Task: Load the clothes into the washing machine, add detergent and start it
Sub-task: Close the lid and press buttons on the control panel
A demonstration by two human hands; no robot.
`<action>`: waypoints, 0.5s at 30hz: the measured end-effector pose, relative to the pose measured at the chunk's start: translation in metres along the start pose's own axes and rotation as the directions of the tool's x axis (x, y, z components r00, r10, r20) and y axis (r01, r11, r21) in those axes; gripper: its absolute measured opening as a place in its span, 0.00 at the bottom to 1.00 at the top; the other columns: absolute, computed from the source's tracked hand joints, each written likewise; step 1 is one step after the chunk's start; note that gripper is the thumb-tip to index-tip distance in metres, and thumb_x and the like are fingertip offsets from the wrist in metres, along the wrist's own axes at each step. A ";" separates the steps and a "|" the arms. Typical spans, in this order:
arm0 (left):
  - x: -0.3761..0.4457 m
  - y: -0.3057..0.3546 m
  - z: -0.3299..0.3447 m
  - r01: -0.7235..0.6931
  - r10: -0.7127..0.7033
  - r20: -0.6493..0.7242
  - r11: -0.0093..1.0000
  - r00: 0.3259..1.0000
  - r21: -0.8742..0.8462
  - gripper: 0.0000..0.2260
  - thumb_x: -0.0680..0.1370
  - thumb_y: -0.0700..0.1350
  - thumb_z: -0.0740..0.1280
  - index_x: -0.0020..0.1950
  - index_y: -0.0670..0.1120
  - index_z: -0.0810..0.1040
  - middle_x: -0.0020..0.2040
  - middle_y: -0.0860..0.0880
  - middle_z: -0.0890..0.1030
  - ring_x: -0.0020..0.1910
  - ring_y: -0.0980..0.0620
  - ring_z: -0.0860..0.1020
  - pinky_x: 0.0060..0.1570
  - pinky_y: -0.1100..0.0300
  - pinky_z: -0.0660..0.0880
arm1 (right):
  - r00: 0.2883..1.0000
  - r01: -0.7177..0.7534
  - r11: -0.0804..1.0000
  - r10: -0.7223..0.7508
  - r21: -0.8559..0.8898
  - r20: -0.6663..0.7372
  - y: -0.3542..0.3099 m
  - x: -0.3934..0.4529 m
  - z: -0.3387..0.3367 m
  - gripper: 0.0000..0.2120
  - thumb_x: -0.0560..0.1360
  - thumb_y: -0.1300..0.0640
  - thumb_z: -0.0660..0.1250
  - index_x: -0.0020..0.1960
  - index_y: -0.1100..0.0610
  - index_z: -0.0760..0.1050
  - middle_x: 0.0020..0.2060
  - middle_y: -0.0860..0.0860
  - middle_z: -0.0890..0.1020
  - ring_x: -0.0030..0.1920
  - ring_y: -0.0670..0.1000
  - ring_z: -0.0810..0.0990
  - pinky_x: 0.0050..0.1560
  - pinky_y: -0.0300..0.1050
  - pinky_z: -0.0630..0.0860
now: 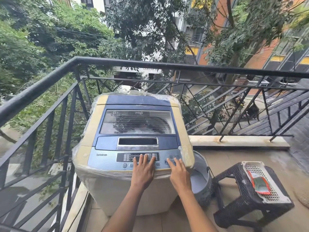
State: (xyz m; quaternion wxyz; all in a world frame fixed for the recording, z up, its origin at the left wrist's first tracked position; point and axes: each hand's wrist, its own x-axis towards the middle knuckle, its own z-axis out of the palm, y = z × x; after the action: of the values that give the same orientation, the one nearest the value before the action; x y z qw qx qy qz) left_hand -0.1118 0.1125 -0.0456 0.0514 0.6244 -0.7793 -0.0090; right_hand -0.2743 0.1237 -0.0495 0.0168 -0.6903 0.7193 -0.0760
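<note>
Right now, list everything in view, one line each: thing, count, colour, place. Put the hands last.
washing machine: one, cream and blue, lid shut, wrapped in clear plastic, at the balcony's left corner.
control panel: one, blue-grey with a dark display, front top of the machine.
bucket: one, grey, on the floor just right of the machine.
stool: one, dark woven, right of the bucket.
basket: one, white perforated, lying on the stool.
packet: one, orange-edged, in the basket; contents unclear.
railing: one, black metal, around the balcony.
left hand: fingers spread flat on the panel's middle.
right hand: fingers on the panel's right-hand buttons.
</note>
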 end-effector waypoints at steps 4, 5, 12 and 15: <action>0.000 -0.001 0.001 -0.004 0.003 -0.016 1.000 1.000 -0.009 0.18 0.75 0.52 0.53 0.60 0.51 0.75 0.53 0.45 0.78 0.55 0.41 0.78 0.52 0.41 0.75 | 1.000 -0.020 0.999 0.020 0.049 0.015 0.003 -0.001 0.004 0.28 0.61 0.70 0.73 0.57 0.50 0.80 0.54 0.55 0.82 0.55 0.59 0.81 0.40 0.48 0.82; -0.001 -0.001 0.002 -0.006 0.006 -0.020 1.000 1.000 -0.008 0.18 0.75 0.52 0.53 0.60 0.51 0.75 0.54 0.45 0.78 0.55 0.41 0.78 0.52 0.41 0.75 | 1.000 -0.023 0.997 0.022 0.071 0.021 0.004 -0.002 0.005 0.27 0.64 0.71 0.71 0.59 0.50 0.79 0.56 0.55 0.81 0.58 0.60 0.80 0.43 0.50 0.82; -0.003 -0.004 0.010 -0.032 0.032 -0.034 0.999 0.999 -0.013 0.20 0.75 0.53 0.53 0.63 0.51 0.74 0.57 0.43 0.79 0.57 0.41 0.78 0.55 0.41 0.75 | 0.999 0.028 0.994 -0.030 0.107 0.016 0.009 -0.007 0.000 0.27 0.73 0.71 0.57 0.68 0.52 0.72 0.67 0.54 0.73 0.70 0.59 0.68 0.55 0.53 0.78; -0.004 -0.003 0.013 -0.037 0.037 -0.052 0.999 0.998 -0.010 0.20 0.76 0.54 0.53 0.63 0.50 0.75 0.58 0.43 0.78 0.58 0.40 0.78 0.56 0.41 0.74 | 1.000 0.030 0.995 -0.030 0.100 0.000 0.010 -0.007 0.003 0.28 0.70 0.72 0.61 0.66 0.52 0.74 0.64 0.55 0.76 0.66 0.60 0.72 0.48 0.52 0.81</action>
State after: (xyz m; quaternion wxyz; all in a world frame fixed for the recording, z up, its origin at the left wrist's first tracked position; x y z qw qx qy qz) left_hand -0.1089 0.1146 -0.0590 0.0750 0.6096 -0.7891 0.0040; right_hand -0.2832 0.1308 -0.0544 0.0505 -0.6994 0.7041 -0.1115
